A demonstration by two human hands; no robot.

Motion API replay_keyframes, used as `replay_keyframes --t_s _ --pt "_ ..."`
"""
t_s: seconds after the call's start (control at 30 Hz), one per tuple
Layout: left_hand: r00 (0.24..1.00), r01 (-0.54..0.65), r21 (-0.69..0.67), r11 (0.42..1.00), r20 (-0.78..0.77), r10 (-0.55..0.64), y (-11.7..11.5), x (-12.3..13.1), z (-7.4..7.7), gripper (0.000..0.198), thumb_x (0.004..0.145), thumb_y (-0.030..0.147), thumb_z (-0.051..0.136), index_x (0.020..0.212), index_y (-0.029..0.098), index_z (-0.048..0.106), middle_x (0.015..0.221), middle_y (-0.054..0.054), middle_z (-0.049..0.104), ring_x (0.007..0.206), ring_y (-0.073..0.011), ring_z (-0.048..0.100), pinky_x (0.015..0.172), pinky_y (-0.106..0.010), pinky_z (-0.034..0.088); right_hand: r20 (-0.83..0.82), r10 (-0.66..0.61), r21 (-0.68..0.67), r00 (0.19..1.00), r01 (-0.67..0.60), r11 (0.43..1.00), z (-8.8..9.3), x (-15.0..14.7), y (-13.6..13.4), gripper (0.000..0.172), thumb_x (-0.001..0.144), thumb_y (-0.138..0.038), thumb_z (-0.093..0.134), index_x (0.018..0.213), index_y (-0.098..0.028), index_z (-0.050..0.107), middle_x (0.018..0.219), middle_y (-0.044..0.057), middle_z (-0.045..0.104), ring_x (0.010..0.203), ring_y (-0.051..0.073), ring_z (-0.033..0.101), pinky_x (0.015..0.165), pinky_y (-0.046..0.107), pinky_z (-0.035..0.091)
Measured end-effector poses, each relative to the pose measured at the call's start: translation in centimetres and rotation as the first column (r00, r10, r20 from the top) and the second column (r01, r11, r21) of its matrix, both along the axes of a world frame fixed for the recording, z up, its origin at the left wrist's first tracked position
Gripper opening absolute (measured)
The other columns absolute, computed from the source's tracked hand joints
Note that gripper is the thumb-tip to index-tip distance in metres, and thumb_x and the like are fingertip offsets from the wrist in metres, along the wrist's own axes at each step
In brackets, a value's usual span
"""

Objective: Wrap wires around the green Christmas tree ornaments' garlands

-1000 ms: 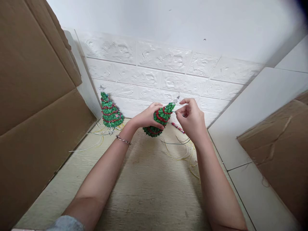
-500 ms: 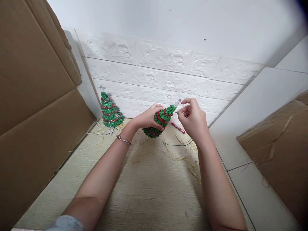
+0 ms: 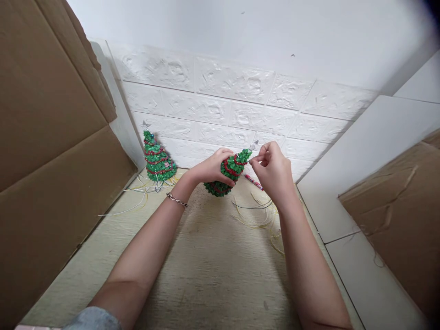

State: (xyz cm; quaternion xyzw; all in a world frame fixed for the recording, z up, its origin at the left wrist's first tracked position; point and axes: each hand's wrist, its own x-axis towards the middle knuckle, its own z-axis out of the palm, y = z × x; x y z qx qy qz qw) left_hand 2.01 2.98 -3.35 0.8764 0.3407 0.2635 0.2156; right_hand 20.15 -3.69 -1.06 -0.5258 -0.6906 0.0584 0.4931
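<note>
My left hand [image 3: 213,167] is wrapped round a small green Christmas tree [image 3: 238,166] with a red garland, tilted so its top leans to the right. A clear star [image 3: 254,145] tips the tree. Close beside the upper part, my right hand [image 3: 271,162] is closed in a pinch, thumb against fingertips. A thin strand seems to run from the tree to that pinch, though the fingers cover most of it. Below the right hand, yellow, white and dark wires [image 3: 256,222] lie loose on the wooden surface [image 3: 206,266].
A second green tree [image 3: 158,158] with a star stands at the back left, wires around its base. A red patterned stick [image 3: 253,182] lies behind my right hand. Cardboard [image 3: 51,137] rises at the left, another piece [image 3: 405,206] at the right. A white brick-patterned wall [image 3: 213,110] closes the back.
My right hand has closed its fingers into a tighter pinch and shifted slightly left, toward the tree's upper part. My left hand and the tree are almost unmoved.
</note>
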Motion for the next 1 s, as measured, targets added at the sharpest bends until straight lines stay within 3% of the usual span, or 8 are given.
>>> replay_keyframes --t_s 0.17,0.37,0.67,0.8,0.93,1.0 --pt "1.000 -0.003 0.022 1.000 -0.007 0.003 -0.1 0.1 0.1 0.069 0.051 0.038 0.082 0.113 0.022 0.056 0.127 -0.009 0.045 0.129 -0.0304 0.037 0.112 -0.047 0.029 0.037 -0.046 0.004 0.998 0.046 0.999 0.0 -0.1 -0.1 0.019 0.070 -0.013 0.049 0.074 -0.024 0.035 0.062 -0.006 0.050 0.053 0.011 0.041 0.056 0.025 0.031" --pt "0.999 -0.010 0.008 1.000 -0.032 0.010 -0.3 0.2 0.3 0.072 0.051 0.036 0.081 0.116 0.019 0.056 0.129 -0.010 0.043 0.129 -0.0307 0.036 0.113 -0.046 0.029 0.056 -0.012 -0.012 0.998 0.012 1.000 0.1 0.1 0.0 0.020 0.069 -0.012 0.050 0.073 -0.024 0.035 0.059 -0.008 0.045 0.052 0.010 0.040 0.054 0.024 0.030" --pt "0.997 0.068 -0.033 0.997 0.050 -0.066 -0.2 0.1 0.4 0.073 0.051 0.041 0.081 0.117 0.022 0.055 0.128 -0.010 0.048 0.128 -0.0314 0.037 0.110 -0.049 0.030 -0.248 0.030 0.023 0.968 -0.025 0.999 -0.8 -1.0 0.4 0.021 0.075 -0.021 0.054 0.076 -0.024 0.034 0.069 -0.005 0.058 0.054 0.009 0.045 0.056 0.025 0.036" --pt "0.988 0.096 -0.097 0.991 0.127 -0.083 -0.1 -0.3 0.6 0.070 0.052 0.038 0.080 0.115 0.022 0.056 0.124 -0.008 0.053 0.121 -0.0315 0.045 0.104 -0.048 0.036 -0.257 0.124 -0.021 0.958 -0.134 0.991 -0.4 -1.4 -0.3 0.013 0.078 -0.024 0.052 0.087 -0.025 0.042 0.078 -0.002 0.063 0.060 0.011 0.056 0.059 0.027 0.043" --pt "0.983 0.100 -0.128 0.987 0.165 -0.078 0.1 -0.8 0.7 0.070 0.052 0.034 0.080 0.115 0.019 0.055 0.122 -0.009 0.055 0.116 -0.0305 0.049 0.100 -0.045 0.039 -0.228 0.287 -0.072 0.930 -0.310 0.948 0.1 -1.0 -0.7 0.026 0.077 -0.016 0.048 0.101 -0.025 0.046 0.097 0.002 0.066 0.076 0.013 0.065 0.069 0.029 0.049" --pt "0.985 0.090 -0.126 0.988 0.158 -0.069 0.1 -1.0 0.6 0.070 0.052 0.034 0.081 0.115 0.019 0.054 0.119 -0.009 0.056 0.115 -0.0303 0.050 0.099 -0.045 0.039 -0.237 0.291 -0.062 0.927 -0.313 0.948 0.2 -0.9 -0.8 0.027 0.077 -0.015 0.047 0.102 -0.025 0.046 0.103 0.003 0.064 0.079 0.013 0.066 0.071 0.029 0.049"
